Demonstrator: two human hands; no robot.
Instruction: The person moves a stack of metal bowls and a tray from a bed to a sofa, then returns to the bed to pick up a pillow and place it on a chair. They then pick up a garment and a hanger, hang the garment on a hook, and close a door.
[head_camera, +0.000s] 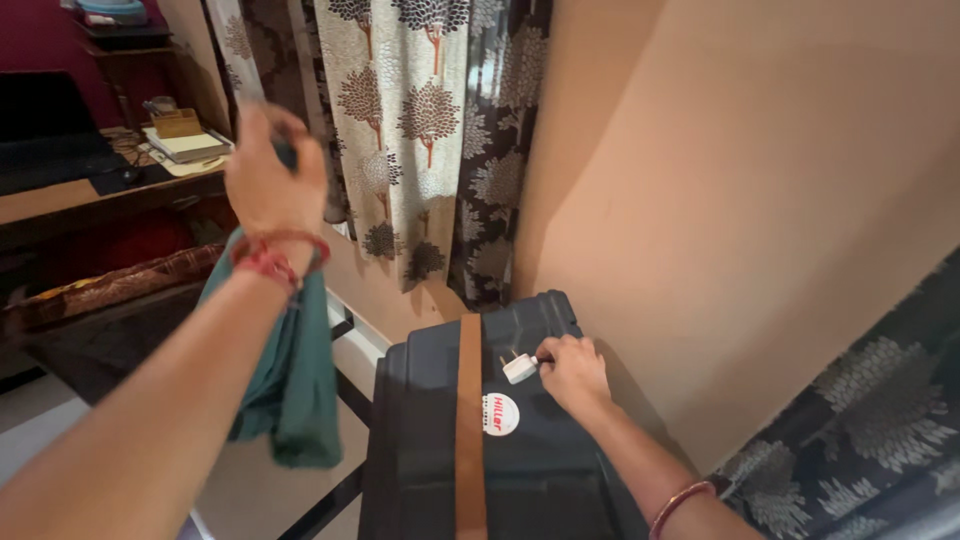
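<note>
My left hand (272, 175) is raised at the upper left, fist closed on a teal green cloth (295, 385) that hangs down below my wrist. A red thread band circles that wrist. My right hand (572, 372) rests on top of a dark grey hard suitcase (420, 440) and pinches a small white plug adapter (518, 367) lying on it. A brown strap (469, 420) runs along the suitcase top, with a round white sticker (500, 414) beside it.
A curtain with a tree print (420, 130) hangs behind the suitcase against a beige wall (760, 190). A dark wooden desk (90, 195) with books stands at the left. Patterned dark fabric (870, 420) fills the lower right. Pale floor (240, 490) lies below the cloth.
</note>
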